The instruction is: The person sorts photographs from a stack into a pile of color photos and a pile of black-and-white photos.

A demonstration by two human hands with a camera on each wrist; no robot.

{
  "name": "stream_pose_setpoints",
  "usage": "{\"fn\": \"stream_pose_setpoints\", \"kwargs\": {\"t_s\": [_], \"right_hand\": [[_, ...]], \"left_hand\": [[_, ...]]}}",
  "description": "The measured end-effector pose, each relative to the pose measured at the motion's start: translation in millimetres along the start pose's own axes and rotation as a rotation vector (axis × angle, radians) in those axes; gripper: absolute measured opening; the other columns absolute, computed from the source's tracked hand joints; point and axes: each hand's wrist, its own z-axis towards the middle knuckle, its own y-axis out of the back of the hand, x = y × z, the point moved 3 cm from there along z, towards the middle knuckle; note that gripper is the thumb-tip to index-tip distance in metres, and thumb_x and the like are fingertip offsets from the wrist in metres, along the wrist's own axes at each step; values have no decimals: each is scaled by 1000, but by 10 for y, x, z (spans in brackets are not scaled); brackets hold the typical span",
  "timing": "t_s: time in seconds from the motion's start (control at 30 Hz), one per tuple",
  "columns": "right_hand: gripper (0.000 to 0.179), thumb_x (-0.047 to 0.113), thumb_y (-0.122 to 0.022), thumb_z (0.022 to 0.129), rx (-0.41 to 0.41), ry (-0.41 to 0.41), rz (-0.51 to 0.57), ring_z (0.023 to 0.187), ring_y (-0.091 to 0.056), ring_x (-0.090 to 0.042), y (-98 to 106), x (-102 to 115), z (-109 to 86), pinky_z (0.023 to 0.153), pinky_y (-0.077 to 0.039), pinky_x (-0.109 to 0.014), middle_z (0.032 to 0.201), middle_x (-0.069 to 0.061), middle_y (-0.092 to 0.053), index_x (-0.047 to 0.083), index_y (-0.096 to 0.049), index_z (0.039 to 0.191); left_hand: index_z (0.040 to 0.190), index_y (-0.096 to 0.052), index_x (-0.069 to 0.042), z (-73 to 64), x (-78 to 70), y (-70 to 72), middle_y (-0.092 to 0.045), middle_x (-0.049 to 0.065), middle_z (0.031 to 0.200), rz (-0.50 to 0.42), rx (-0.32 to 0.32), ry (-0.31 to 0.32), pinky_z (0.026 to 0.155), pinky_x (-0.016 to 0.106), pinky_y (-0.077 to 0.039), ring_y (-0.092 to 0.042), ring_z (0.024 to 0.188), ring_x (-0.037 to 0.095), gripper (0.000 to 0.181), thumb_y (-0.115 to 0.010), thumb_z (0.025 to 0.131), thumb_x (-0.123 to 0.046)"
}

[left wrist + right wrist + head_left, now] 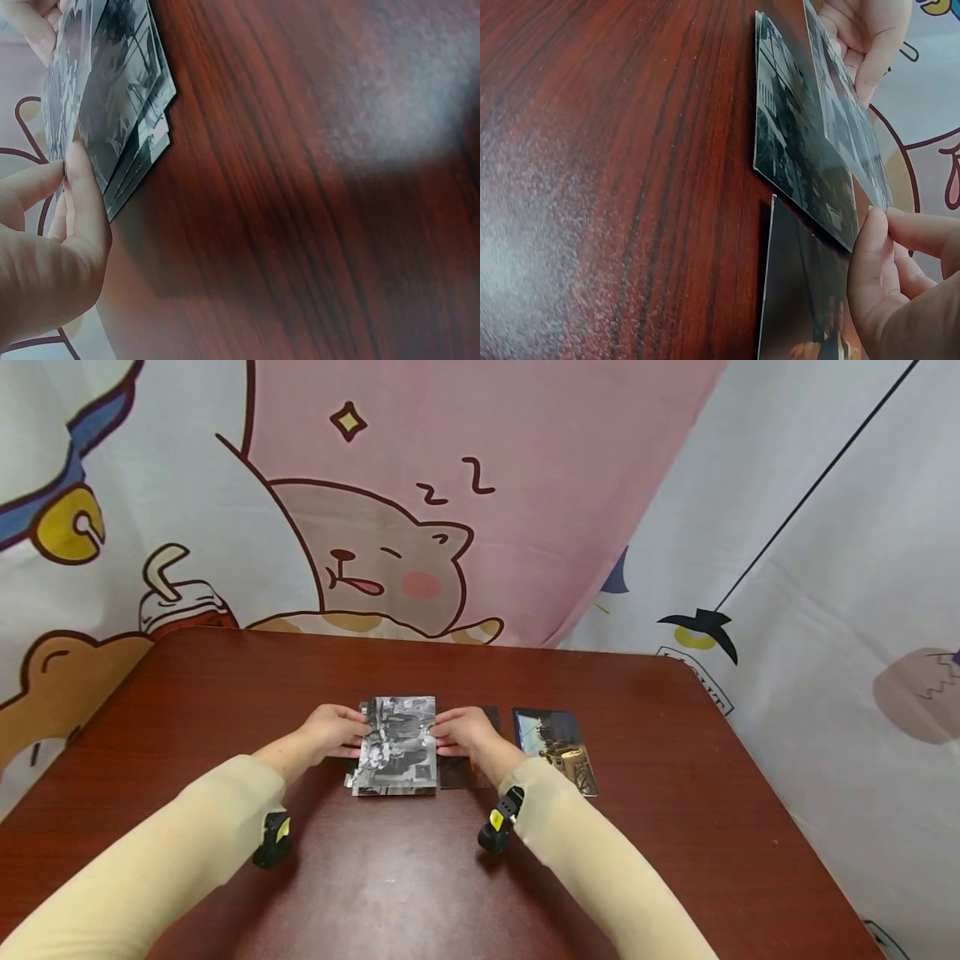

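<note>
A black-and-white photo print (397, 746) is held up between both hands, above a small stack of similar prints (142, 161) on the table. My left hand (333, 732) pinches its left edge between thumb and fingers. The right hand (465, 732) pinches the opposite edge the same way. In the right wrist view the lifted print (847, 112) tilts over the stack (787, 120), with a gap showing between them. Just right of the stack lies a dark print (802, 277), partly under my right hand in the head view.
A colour print (558, 747) with a golden scene lies farther right on the reddish-brown wooden table (390, 885). Behind the table hangs a cartoon-printed cloth (555, 460). Each wrist wears a black camera mount (273, 839).
</note>
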Motion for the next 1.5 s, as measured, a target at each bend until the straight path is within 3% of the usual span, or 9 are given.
{"fn": "stream_pose_setpoints", "kwargs": {"t_s": [0.27,0.37,0.5,0.63,0.73,0.93,1.2,1.5], "right_hand": [[29,-5,-62,84,20,3,-7,51,-53,-6,-3,-43,28,47,-52,-17,65,2,-57,-5,-60,113],[27,-3,-60,85,22,2,-16,52,-54,-6,1,-48,19,47,-52,-16,67,1,-57,-5,-60,112],[27,2,-59,87,16,-6,-42,56,-55,-7,35,-37,4,49,-52,-16,72,-1,-59,-5,-61,113],[27,5,-59,88,2,-10,-54,58,-56,-8,105,-22,2,50,-53,-17,77,-4,-61,-3,-62,114],[27,6,-59,88,1,-15,-44,57,-55,-8,164,-19,11,50,-53,-17,78,-4,-60,-3,-61,114],[25,6,-61,87,0,-20,-27,56,-55,-8,271,-20,11,49,-52,-16,75,-3,-59,-3,-61,111],[27,6,-61,87,-20,-29,-9,54,-55,-6,421,-43,12,50,-53,-17,71,-1,-59,-4,-61,112],[27,7,-59,88,-52,-42,-32,57,-56,-7,654,-81,-27,50,-53,-17,78,-4,-62,-3,-61,113]], "left_hand": [[125,-44,12,-5,25,-9,-58,2,90,4,1,4,66,24,-59,-55,68,8,39,-55,91,-4],[126,-45,12,-2,37,-10,-61,11,100,34,-12,10,68,27,-60,-58,72,11,39,-54,91,-5],[125,-46,13,-15,30,-8,-55,28,122,93,-49,13,77,34,-60,-62,91,27,38,-51,93,-7],[125,-46,13,-17,0,-18,-49,31,131,116,-71,-9,83,39,-59,-57,110,39,38,-48,93,-7],[126,-46,13,-4,-33,-41,-48,32,131,111,-67,-32,83,38,-59,-60,104,35,38,-48,94,-7],[126,-46,11,40,-111,-132,-51,29,127,74,-34,-45,77,32,-60,-62,82,15,38,-50,93,-8],[127,-44,12,57,-228,-330,-53,29,125,4,27,-55,72,28,-60,-62,82,14,39,-49,93,-6],[127,-45,13,150,-271,-587,-57,24,116,-20,92,-67,69,26,-60,-60,70,9,39,-49,92,-5]]}}
